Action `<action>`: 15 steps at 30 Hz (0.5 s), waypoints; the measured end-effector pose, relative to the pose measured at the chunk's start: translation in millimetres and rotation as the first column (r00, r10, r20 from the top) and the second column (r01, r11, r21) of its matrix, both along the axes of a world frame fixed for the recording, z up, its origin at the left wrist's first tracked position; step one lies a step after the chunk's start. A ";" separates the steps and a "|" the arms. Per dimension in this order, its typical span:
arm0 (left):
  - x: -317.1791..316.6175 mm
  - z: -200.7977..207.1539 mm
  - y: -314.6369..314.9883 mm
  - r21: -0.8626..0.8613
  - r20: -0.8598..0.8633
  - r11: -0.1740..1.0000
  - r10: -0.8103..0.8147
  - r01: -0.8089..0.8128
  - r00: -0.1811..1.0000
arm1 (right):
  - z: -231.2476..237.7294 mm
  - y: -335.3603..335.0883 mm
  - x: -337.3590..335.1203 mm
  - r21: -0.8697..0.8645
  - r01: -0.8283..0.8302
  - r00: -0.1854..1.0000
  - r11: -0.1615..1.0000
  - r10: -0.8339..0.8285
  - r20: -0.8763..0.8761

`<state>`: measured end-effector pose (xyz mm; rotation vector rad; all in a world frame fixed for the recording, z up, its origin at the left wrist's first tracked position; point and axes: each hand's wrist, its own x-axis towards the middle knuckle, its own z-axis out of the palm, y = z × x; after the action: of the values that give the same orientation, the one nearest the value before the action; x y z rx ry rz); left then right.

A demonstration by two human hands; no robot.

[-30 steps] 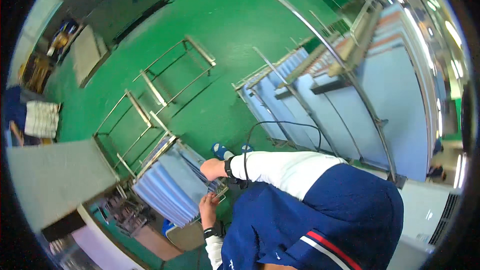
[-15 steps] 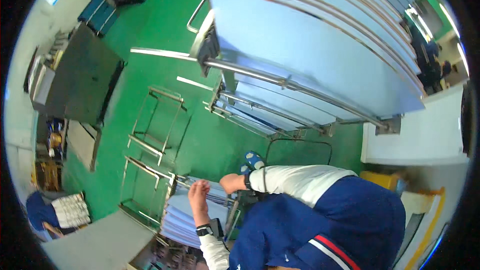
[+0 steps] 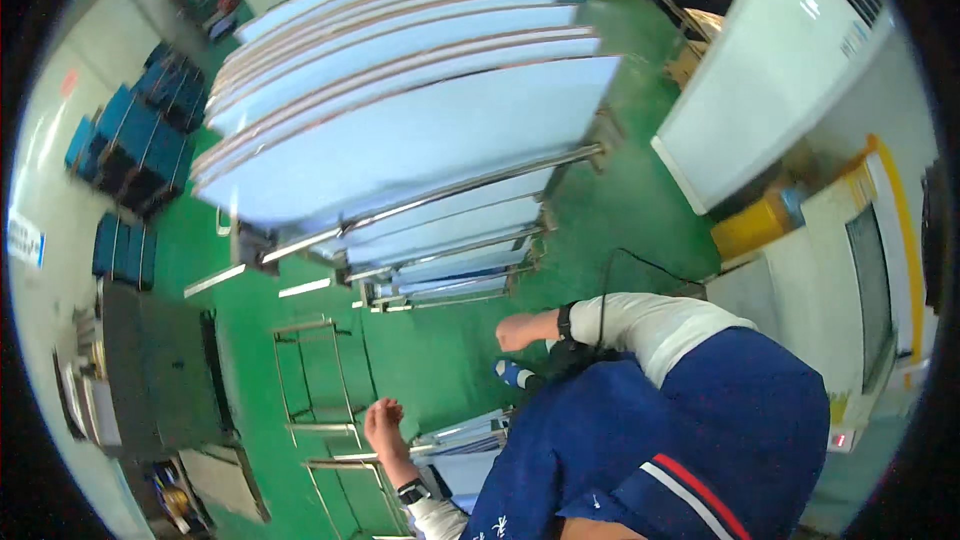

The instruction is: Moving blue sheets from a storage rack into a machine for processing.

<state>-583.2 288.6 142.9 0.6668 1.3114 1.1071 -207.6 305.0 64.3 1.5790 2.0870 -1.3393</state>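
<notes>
My left hand (image 3: 383,426) is raised in front of me with its fingers curled in, and I see nothing in it. A watch sits on that wrist. Beyond and below it lie light blue panels (image 3: 462,472) on a low metal rack, partly hidden by my body. My right hand (image 3: 518,332) hangs over the green floor, closed into a loose fist with no object showing. A dark band circles its wrist, and a black cord (image 3: 606,285) runs beside that forearm. Neither hand visibly touches anything.
A large rack of light blue panels (image 3: 420,140) stands ahead, with metal rails. Empty metal frames (image 3: 318,380) stand left on the green floor. A dark grey cabinet (image 3: 165,370) and blue bins (image 3: 140,145) line the left. Right are a white upright unit (image 3: 755,70) and a yellow box (image 3: 750,235).
My view has swung right, so the panel rack now sits farther left and more of the white unit shows. Both hands have moved apart, away from over the low rack.
</notes>
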 end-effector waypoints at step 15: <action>55.5 329.7 197.1 0.720 -0.391 0.676 0.214 0.153 0.895 | 204.7 -21.6 256.6 -0.335 0.863 0.103 0.377 -0.782 -0.615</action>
<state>-527.7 485.7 472.6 1.6015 1.2143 1.5978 49.0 283.4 269.0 2.9144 1.3490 -2.5839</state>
